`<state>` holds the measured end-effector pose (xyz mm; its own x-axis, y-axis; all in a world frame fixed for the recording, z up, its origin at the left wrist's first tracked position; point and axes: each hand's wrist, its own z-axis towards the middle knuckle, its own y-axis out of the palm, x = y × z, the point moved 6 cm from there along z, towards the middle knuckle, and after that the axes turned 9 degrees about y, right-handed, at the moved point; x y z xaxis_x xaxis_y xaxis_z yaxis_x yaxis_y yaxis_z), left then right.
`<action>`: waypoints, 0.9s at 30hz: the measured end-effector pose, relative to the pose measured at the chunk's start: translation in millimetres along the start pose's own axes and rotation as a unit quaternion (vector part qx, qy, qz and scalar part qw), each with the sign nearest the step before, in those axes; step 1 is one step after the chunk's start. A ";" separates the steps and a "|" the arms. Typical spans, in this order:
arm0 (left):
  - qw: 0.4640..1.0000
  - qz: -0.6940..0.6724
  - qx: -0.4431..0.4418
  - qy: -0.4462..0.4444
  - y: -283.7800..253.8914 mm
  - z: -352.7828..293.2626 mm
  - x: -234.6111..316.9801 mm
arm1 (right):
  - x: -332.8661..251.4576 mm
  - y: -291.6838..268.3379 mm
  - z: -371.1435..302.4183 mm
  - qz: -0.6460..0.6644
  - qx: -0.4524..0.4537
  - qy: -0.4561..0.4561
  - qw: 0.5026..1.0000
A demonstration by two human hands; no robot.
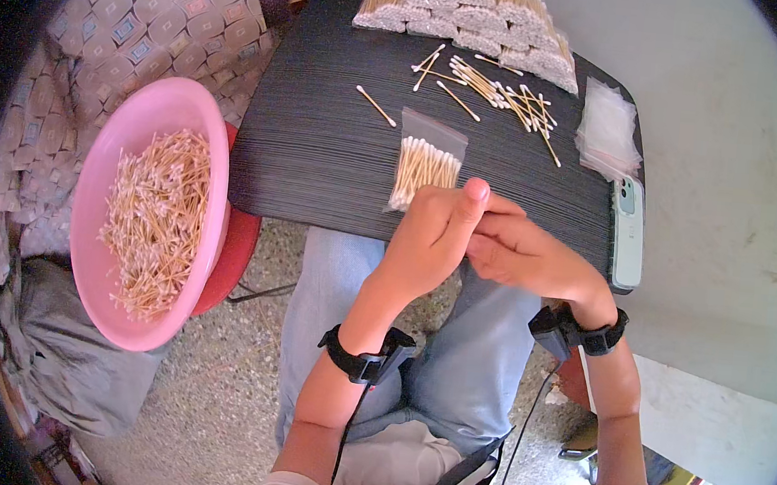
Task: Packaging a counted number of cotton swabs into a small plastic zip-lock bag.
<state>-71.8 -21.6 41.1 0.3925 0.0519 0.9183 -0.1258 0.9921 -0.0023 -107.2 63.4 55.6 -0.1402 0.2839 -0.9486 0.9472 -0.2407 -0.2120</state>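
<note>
My left hand (431, 232) and my right hand (531, 255) press together over the table's near edge. The left thumb points up while the fingers of both hands are folded against each other. Whatever lies between them, if anything, is hidden. Just beyond the left hand lies a clear zip bag (437, 127) filled with cotton swabs (426, 167), its lower corner partly covered by that hand. Loose cotton swabs (481, 82) are scattered farther back on the dark table (315, 134), with a single cotton swab (376, 106) apart at the left.
Filled swab bags (468, 19) are stacked at the table's far edge. Flat clear bags (609, 128) and a pale green phone (628, 231) lie along the right side. At left, a pink basin (86, 216) full of swabs rests on a red stool (237, 257). A wall (727, 180) stands at right.
</note>
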 end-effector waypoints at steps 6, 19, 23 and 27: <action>0.990 0.065 0.045 0.120 8.3 3.2 5.1 | 13.7 -4.2 -4.7 0.120 0.028 0.159 0.980; 0.990 0.073 0.085 0.082 9.3 -4.0 3.4 | 10.1 -14.8 -19.7 0.218 -0.052 0.165 0.961; 0.957 0.187 0.144 0.171 5.6 -9.8 12.1 | 10.4 -15.1 -25.1 0.215 0.004 0.164 0.963; 0.943 0.251 0.119 0.185 11.5 -10.7 18.3 | 15.7 -19.4 -33.5 0.207 0.045 0.147 0.966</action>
<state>-56.3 -8.1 53.6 0.5145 0.5876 0.6245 -0.5631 0.7808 -0.2707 -118.1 103.7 52.7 0.3454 0.3952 -0.8512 0.8739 -0.4661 0.1382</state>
